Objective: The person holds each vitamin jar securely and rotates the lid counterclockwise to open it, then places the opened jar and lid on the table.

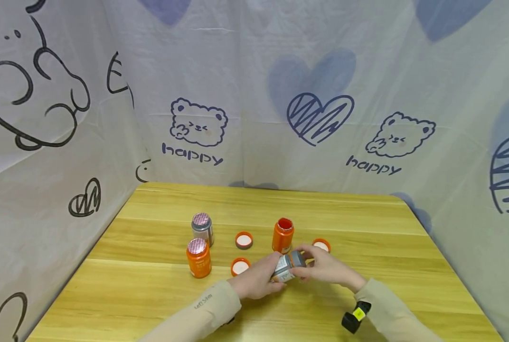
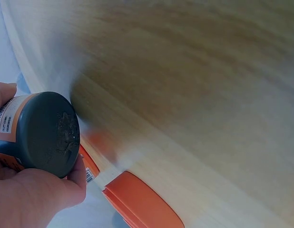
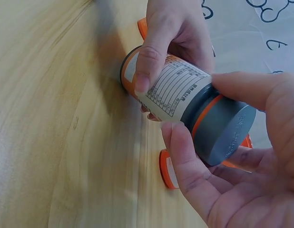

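My left hand (image 1: 259, 278) grips the body of a grey bottle (image 1: 283, 268) with a white printed label, tilted above the table. Its dark embossed base (image 2: 54, 135) shows in the left wrist view. At the other end, my right hand (image 1: 323, 268) has its thumb and fingers curled around the grey cap (image 3: 223, 130), which sits on the bottle with an orange ring at its lower edge. Just behind the hands stands an orange bottle (image 1: 282, 236) without a cap, its mouth red inside.
To the left, an orange bottle (image 1: 199, 261) and a grey bottle (image 1: 202, 231) stand uncapped, with foil seals on top. A grey-and-orange cap (image 1: 243, 240) and two orange caps, one left (image 1: 240, 267) and one right (image 1: 321, 245), lie inside-up on the wooden table (image 1: 122, 285).
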